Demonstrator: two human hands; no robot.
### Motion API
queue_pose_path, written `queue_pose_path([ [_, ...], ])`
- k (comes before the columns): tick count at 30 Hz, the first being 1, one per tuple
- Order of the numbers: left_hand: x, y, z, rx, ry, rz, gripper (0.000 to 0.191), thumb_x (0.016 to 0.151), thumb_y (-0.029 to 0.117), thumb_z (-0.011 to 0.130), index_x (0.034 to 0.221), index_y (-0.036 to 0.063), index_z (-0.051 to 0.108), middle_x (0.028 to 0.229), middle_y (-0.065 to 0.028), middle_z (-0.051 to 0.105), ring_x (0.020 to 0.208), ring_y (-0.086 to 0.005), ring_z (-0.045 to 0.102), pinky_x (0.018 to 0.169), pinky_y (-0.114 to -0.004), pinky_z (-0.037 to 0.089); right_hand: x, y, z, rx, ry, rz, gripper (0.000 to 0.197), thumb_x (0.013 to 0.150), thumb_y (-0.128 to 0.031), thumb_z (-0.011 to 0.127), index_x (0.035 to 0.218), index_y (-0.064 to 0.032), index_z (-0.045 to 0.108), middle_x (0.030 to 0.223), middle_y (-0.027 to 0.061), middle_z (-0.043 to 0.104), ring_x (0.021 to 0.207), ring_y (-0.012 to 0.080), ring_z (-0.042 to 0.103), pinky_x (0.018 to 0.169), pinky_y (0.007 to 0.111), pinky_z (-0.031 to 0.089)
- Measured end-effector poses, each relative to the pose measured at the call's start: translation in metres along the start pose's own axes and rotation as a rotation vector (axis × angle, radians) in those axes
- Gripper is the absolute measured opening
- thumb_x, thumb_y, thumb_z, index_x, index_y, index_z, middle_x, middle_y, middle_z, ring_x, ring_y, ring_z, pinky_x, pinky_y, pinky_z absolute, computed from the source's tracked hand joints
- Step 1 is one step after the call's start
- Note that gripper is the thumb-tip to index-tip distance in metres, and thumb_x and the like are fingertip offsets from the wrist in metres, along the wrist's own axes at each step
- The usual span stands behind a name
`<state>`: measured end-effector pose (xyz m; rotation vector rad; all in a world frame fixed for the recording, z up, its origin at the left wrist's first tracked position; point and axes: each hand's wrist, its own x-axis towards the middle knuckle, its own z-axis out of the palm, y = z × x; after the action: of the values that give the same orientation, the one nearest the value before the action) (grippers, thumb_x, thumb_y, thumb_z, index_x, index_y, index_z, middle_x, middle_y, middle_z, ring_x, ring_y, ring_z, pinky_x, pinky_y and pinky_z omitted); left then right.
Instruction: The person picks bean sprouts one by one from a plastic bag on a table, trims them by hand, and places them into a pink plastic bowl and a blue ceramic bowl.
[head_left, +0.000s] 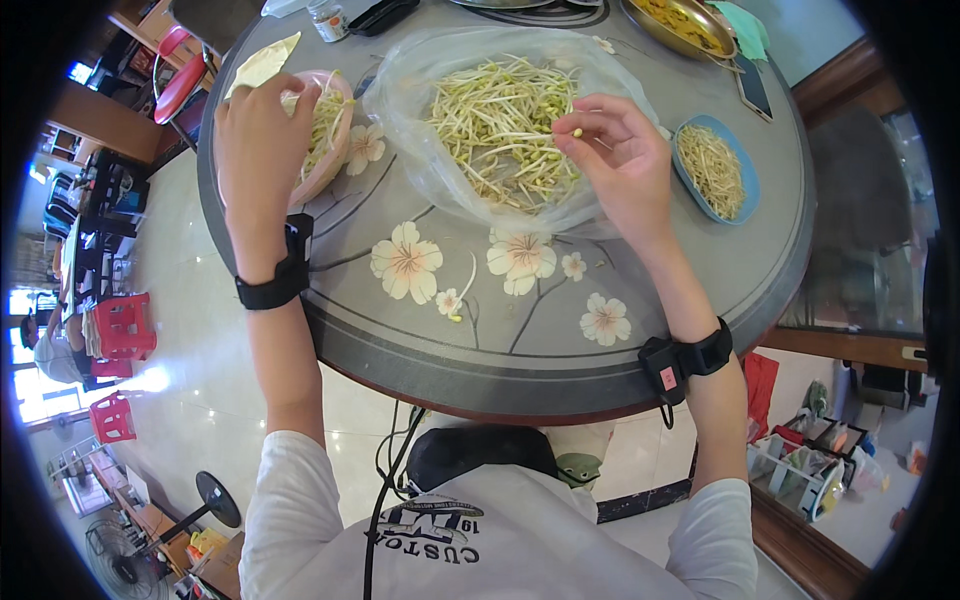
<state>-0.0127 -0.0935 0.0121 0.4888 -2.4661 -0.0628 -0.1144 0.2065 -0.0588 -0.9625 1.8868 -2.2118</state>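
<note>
A clear plastic bag lies spread on the round table with a heap of bean sprouts in it. Above the heap's right side, my right hand pinches a single bean sprout between thumb and fingers; its yellow head shows. My left hand is over a pink basket of sprouts at the left, back of the hand towards me. Its thumb and fingers curl over the rim, and I cannot see whether they hold anything. To the right, a blue dish contains thin pale pieces, perhaps sprout roots.
One loose sprout rests on the flower-patterned tabletop. Further back are a small jar, a black tray, a metal pan of yellow food and a phone. A black cable hangs before my shirt.
</note>
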Motion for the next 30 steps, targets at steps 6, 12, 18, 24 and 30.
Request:
queue_pose_path([
  [6,-0.023,0.058,-0.001,-0.514,-0.009,0.478,0.02,0.087,0.01,0.078,0.104,0.0031,0.071,0.104,-0.0145,0.07,0.101,-0.0338,0.067,0.088,-0.041,0.053,-0.002,0.0,0.004,0.009,-0.077,-0.016,0.035,0.094,0.008,0.066,0.127,0.0002,0.06,0.104,0.0085,0.07,0.099,0.0131,0.067,0.089,0.027,0.054],
  [12,-0.052,0.095,0.017,-0.774,-0.197,0.617,0.016,0.087,0.004,0.076,0.103,0.0043,0.072,0.091,-0.0114,0.07,0.083,-0.0305,0.066,0.073,-0.039,0.054,-0.006,-0.006,0.004,0.016,-0.2,-0.051,0.043,0.098,0.008,0.059,0.139,-0.0036,0.056,0.103,0.0019,0.058,0.096,0.0091,0.056,0.088,0.023,0.048],
  [18,-0.044,0.087,0.015,-0.774,-0.229,0.469,0.009,0.087,0.004,0.075,0.096,0.002,0.072,0.088,-0.01,0.07,0.083,-0.0263,0.067,0.071,-0.036,0.053,-0.012,-0.015,0.006,0.025,-0.234,-0.008,0.05,0.099,0.005,0.056,0.148,-0.005,0.05,0.103,-0.0004,0.052,0.094,0.0088,0.051,0.091,0.023,0.044],
  [24,-0.045,0.09,0.012,-0.777,-0.24,0.422,0.01,0.087,0.005,0.074,0.095,-0.0002,0.071,0.088,-0.0108,0.069,0.081,-0.0263,0.067,0.072,-0.035,0.053,-0.012,-0.009,0.006,-0.047,-0.151,-0.124,0.05,0.095,0.0,0.062,0.144,-0.0058,0.055,0.106,0.0013,0.06,0.099,0.0115,0.055,0.1,0.031,0.043],
  [30,-0.045,0.087,0.014,-0.789,-0.249,0.46,0.011,0.086,0.003,0.073,0.096,-0.0021,0.069,0.089,-0.0126,0.068,0.081,-0.0259,0.068,0.073,-0.034,0.053,-0.006,-0.01,0.01,-0.497,-0.23,-0.461,0.037,0.08,0.001,0.079,0.115,-0.0099,0.074,0.108,0.005,0.074,0.105,0.0219,0.061,0.099,0.034,0.047],
])
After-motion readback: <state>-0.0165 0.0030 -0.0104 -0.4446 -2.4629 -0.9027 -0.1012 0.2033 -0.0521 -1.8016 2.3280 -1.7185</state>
